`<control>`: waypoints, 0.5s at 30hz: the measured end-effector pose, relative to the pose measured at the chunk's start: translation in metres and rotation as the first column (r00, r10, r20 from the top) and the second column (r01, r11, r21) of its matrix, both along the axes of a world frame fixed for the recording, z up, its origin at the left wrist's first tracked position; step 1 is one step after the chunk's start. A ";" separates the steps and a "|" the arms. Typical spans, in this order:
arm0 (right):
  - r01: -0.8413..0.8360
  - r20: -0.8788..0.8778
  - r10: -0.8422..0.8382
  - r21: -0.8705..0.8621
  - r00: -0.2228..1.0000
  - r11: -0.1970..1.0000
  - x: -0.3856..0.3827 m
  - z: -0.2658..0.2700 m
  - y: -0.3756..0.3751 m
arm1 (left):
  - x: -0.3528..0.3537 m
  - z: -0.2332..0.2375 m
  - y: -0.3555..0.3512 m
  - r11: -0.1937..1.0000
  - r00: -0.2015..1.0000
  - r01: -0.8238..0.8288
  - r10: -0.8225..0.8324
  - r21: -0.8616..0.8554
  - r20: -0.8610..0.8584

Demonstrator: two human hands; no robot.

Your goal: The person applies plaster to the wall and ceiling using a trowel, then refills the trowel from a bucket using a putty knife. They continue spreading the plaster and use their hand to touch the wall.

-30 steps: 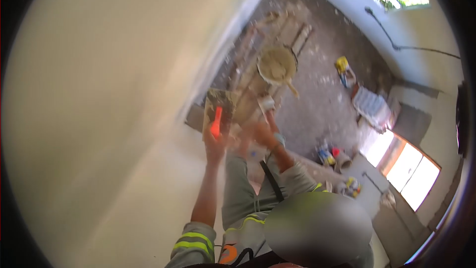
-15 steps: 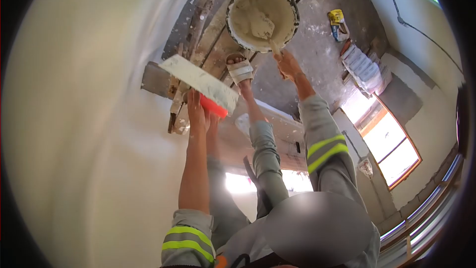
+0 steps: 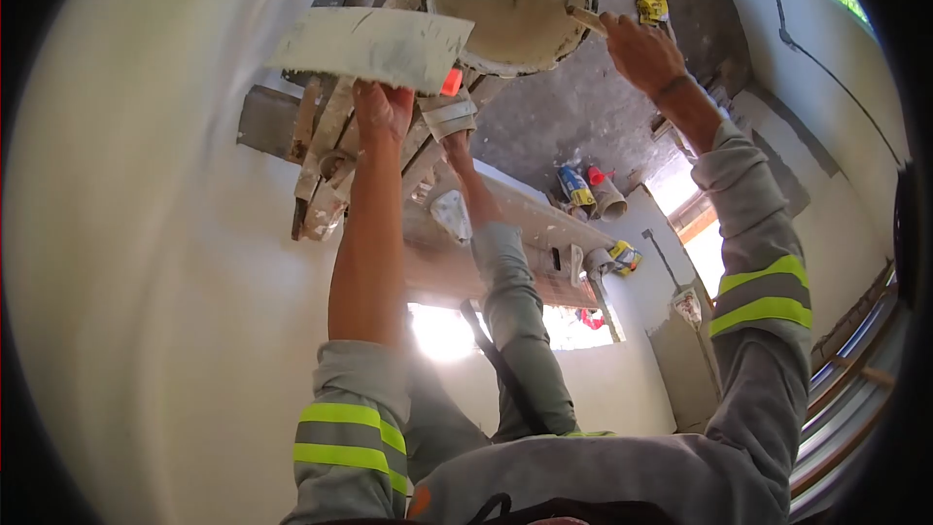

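Observation:
A wide flat steel blade (image 3: 374, 47) with a red handle (image 3: 451, 83) is in my left hand (image 3: 382, 113), whose fingers are wrapped beneath it. Its pale face carries thin smears of plaster. My right hand (image 3: 643, 53) grips the wooden handle of a trowel (image 3: 587, 19), and the trowel's coated blade lies in the creamy mix inside a round bucket (image 3: 510, 56). The bucket's rim is crusted. Part of the steel blade overlaps the bucket's left edge from this viewpoint.
My sandalled foot (image 3: 449, 115) stands on wooden planks (image 3: 330, 141) below the bucket. A smooth pale wall (image 3: 146, 233) runs along the left. Yellow bags (image 3: 653, 9), a blue-yellow bag (image 3: 575, 186) and a window opening (image 3: 583, 328) lie beyond.
My right hand has moved right and up with the trowel, which has turned in the bucket. The steel blade has shifted up and left and sits more level. The view has tilted.

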State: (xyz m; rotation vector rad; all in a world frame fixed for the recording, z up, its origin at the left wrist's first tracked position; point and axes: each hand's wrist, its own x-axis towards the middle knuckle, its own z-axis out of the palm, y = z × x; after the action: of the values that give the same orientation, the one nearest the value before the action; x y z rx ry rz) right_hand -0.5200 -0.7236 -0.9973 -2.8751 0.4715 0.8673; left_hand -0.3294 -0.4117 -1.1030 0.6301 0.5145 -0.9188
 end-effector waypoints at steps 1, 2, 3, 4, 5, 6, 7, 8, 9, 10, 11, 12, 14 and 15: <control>-0.028 -0.009 0.028 0.032 1.000 0.999 -0.003 -0.002 -0.009 | 0.000 -0.016 -0.006 1.000 0.998 0.016 -0.018 -0.025 -0.061; -0.053 -0.018 0.054 0.062 0.998 0.997 -0.001 0.000 -0.015 | -0.002 -0.024 -0.014 1.000 0.999 0.009 -0.010 -0.008 -0.041; -0.007 -0.063 0.014 0.102 0.998 0.995 0.001 0.000 -0.015 | -0.004 -0.031 -0.021 1.000 1.000 0.006 -0.005 0.009 -0.020; 0.038 -0.109 -0.023 0.139 0.994 0.990 0.001 0.001 -0.014 | -0.006 -0.039 -0.028 1.000 1.000 0.000 0.000 0.026 0.000; 0.088 -0.158 -0.060 0.176 0.986 0.980 0.001 0.001 -0.010 | -0.004 -0.045 -0.035 1.000 1.000 -0.021 0.022 0.017 -0.019; 0.114 -0.166 -0.081 0.199 0.983 0.973 -0.002 -0.002 -0.006 | 0.001 -0.052 -0.041 0.999 0.998 -0.038 0.038 0.010 -0.039; 0.139 -0.173 -0.101 0.226 0.980 0.964 -0.005 -0.008 -0.001 | 0.004 -0.057 -0.044 0.999 0.997 -0.054 0.054 0.008 -0.059; 0.165 -0.184 -0.120 0.256 0.976 0.953 -0.006 -0.009 0.006 | 0.004 -0.061 -0.042 0.999 0.996 -0.035 0.038 0.033 -0.083; 0.202 -0.193 -0.151 0.280 0.969 0.938 -0.006 -0.008 0.012 | 0.004 -0.062 -0.042 0.998 0.994 -0.016 0.022 0.056 -0.106; 0.240 -0.198 -0.186 0.301 0.962 0.923 -0.004 -0.007 0.018 | 0.006 -0.064 -0.045 0.997 0.992 0.006 0.003 0.075 -0.124; 0.282 -0.204 -0.224 0.324 0.953 0.903 0.001 -0.004 0.026 | 0.006 -0.057 -0.048 0.998 0.999 0.033 -0.032 0.058 -0.019; 0.331 -0.219 -0.265 0.369 0.939 0.869 0.008 0.001 0.035 | 0.004 -0.048 -0.050 0.994 0.998 0.053 -0.051 0.092 -0.021; 0.419 -0.245 -0.342 0.444 0.907 0.792 0.023 0.007 0.046 | 0.004 -0.037 -0.053 0.985 0.996 0.088 -0.086 0.149 -0.018; 0.548 -0.315 -0.448 0.465 0.837 0.695 0.021 -0.004 0.050 | 0.001 -0.045 -0.047 0.987 0.993 0.115 -0.115 0.112 -0.010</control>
State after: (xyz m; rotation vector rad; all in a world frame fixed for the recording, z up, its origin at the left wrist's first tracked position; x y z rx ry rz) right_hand -0.4989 -0.6735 -1.0014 -2.0070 0.8278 0.9587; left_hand -0.3282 -0.4584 -1.1481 0.7665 0.5396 -1.0048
